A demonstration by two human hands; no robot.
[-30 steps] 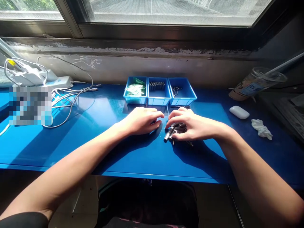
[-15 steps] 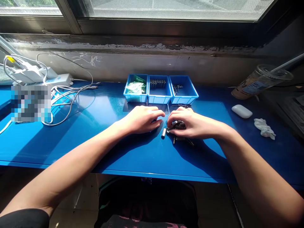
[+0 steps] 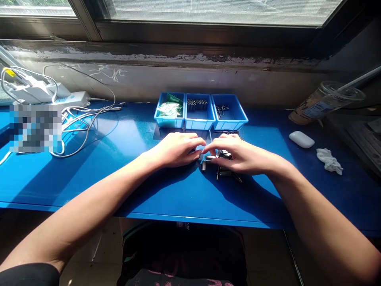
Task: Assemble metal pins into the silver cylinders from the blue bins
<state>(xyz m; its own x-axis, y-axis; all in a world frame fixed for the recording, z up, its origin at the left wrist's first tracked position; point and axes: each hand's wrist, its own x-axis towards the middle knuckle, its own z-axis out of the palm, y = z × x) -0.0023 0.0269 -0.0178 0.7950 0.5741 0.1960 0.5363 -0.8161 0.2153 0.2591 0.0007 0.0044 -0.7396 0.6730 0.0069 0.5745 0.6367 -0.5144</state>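
Observation:
My right hand [image 3: 233,154] pinches a small silver metal cylinder [image 3: 210,157] between thumb and fingers, just above the blue tabletop. Under and around its palm lies a loose pile of similar cylinders and thin dark pins [image 3: 225,173], partly covered by the hand. One more metal cylinder [image 3: 203,166] stands apart, left of the pile. My left hand [image 3: 180,150] rests low over the table with its fingers curled toward the thumb, close to the right fingertips. What lies inside its curl, if anything, is hidden.
Three joined blue bins stand behind the hands: one with green-and-white packets [image 3: 170,109], one with upright cylinders [image 3: 197,104], one with dark pins [image 3: 222,111]. White cables [image 3: 86,119] lie left. A white case [image 3: 301,139], crumpled tissue [image 3: 329,161] and plastic cup [image 3: 323,105] are right.
My right fingertips have shifted slightly left toward the left hand, bringing a silver cylinder out from the pile. My left hand has stayed almost still.

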